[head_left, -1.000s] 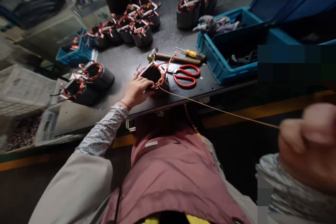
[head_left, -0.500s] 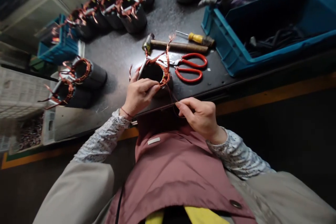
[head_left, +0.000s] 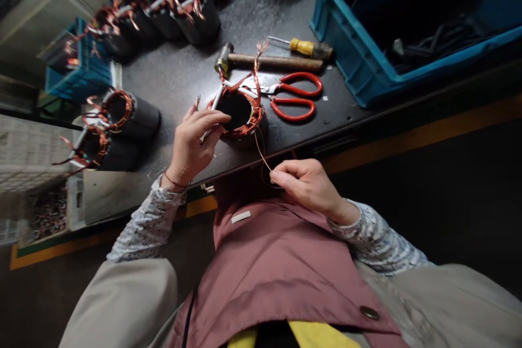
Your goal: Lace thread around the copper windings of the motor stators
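Observation:
A motor stator (head_left: 261,115) stands near the table edge, a dark cylinder with a ring of copper windings, white sleeving and an upright braided lead. My left hand (head_left: 191,138) is at its left rim, fingers apart and partly over the opening; whether they touch the windings is hard to tell. A thin cord (head_left: 261,153) runs down from the stator's front rim. Its lower part is pinched between thumb and forefinger of my right hand (head_left: 305,185), in front of the table edge. Red-handled scissors (head_left: 296,99) lie just right of the stator, blades pointing at it.
Behind the stator lie a hammer (head_left: 273,61) and a yellow-handled screwdriver (head_left: 304,47). A blue bin (head_left: 346,60) with dark pieces stands at right. Two more stators (head_left: 138,114) lie at left, several others (head_left: 199,19) at back. A small blue crate (head_left: 84,73) sits far left.
My left hand has moved left, off the front rim, and its fingers have spread. My right hand keeps the cord, which now hangs as a looser curve. The view has shifted slightly.

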`<state>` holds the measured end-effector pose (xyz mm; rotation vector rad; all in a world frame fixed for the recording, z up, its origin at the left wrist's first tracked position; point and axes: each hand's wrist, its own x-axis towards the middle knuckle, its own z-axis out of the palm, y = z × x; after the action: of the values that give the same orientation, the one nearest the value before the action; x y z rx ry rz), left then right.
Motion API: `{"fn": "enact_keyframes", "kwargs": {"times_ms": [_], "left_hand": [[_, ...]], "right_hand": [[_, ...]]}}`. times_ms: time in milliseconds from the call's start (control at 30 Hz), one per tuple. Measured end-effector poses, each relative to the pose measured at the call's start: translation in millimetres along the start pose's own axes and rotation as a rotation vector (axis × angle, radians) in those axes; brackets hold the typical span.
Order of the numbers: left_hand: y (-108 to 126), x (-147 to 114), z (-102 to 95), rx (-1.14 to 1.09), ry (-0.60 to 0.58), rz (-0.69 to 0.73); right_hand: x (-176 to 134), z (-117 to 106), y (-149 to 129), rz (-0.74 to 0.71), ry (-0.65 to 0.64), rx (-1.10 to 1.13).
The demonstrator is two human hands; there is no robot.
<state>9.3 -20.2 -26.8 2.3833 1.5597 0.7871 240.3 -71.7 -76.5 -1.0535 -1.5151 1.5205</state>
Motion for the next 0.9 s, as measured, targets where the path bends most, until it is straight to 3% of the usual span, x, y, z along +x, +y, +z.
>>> {"fn": "enact_keyframes", "kwargs": {"times_ms": [200,533,900], "left_hand": [[-1,2,2.1,-0.019,0.011,0.04],[-7,7,-2.1,0.043,0.038,0.052],[-12,12,0.2,0.02,0.029,0.092]], "right_hand": [[7,3,0,0.22,-0.061,0.308],[8,-3,4,0.304,-0.134,0.664],[19,-3,11,0.267,-0.066,0.743]]}}
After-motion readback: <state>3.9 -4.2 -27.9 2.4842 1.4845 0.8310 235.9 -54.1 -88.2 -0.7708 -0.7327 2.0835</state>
